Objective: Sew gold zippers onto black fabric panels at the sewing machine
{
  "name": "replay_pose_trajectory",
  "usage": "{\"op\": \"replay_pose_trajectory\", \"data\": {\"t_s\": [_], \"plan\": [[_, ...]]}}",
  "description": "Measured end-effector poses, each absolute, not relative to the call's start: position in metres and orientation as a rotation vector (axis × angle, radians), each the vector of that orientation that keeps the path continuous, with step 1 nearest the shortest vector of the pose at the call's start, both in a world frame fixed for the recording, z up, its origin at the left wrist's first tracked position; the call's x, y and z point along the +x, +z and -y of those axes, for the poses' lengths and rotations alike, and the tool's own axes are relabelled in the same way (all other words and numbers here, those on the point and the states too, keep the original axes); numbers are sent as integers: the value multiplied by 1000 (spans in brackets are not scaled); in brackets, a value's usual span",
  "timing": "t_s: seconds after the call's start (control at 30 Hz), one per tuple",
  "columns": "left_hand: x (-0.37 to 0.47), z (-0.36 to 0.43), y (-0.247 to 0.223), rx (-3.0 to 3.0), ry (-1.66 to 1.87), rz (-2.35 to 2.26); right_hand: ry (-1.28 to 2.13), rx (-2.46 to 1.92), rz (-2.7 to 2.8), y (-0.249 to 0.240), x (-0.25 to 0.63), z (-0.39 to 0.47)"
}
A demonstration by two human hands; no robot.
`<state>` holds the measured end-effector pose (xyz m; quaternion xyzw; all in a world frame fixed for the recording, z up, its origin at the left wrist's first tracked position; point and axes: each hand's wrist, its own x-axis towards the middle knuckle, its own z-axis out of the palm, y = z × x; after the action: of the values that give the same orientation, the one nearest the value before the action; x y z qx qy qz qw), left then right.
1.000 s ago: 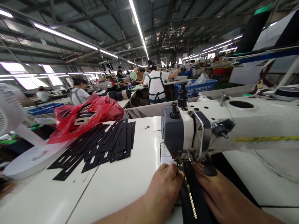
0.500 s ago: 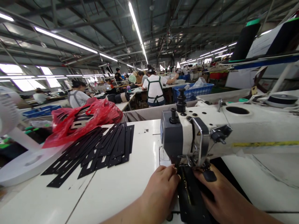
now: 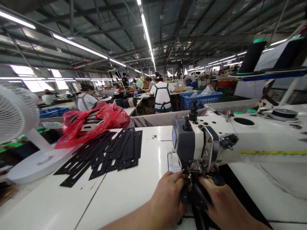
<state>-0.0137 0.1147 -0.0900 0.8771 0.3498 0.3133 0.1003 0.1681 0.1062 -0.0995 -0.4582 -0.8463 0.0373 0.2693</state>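
Under the head of a white and grey sewing machine (image 3: pixel 184 140) lies a black piece (image 3: pixel 198 196) with a strip of zipper on it. My left hand (image 3: pixel 169 195) pinches its left edge, fingertips close to the presser foot. On the other side my right hand (image 3: pixel 222 199) grips the piece, its fingers partly hidden beneath the black material. More black material (image 3: pixel 240 191) stretches to the right behind my right hand. A fanned pile of black slotted strips (image 3: pixel 122 150) rests on the white table (image 3: pixel 134 191), left of the machine.
A red plastic bag (image 3: pixel 96 119) holding more strips sits behind the pile. At the far left stands a white fan (image 3: pixel 19 115). Thread cones (image 3: pixel 253 57) are at the upper right. Beyond the table are a blue basket (image 3: pixel 200 99) and a person in a green apron (image 3: pixel 162 95).
The black piece has shifted and bent between my hands, and less of the zipper shows. Both hands still hold it. The view has turned slightly left, showing more of the fan.
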Motion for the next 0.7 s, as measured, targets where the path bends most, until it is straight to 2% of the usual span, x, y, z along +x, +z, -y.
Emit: {"op": "replay_pose_trajectory", "data": {"t_s": [0.17, 0.4, 0.6, 0.7], "plan": [[-11, -112, -95, 2909, 692, -1047, 302, -1191, 2389, -98, 184, -106], [-19, -113, -91, 2700, 647, -1109, 394, -1327, 2456, -89, 176, -106], [-13, -106, -89, 2853, 618, -1152, 318, -1256, 2372, -98, 182, -108], [-7, -103, -93, 3035, 717, -1140, 190, -1245, 2299, -105, 187, -114]]}}
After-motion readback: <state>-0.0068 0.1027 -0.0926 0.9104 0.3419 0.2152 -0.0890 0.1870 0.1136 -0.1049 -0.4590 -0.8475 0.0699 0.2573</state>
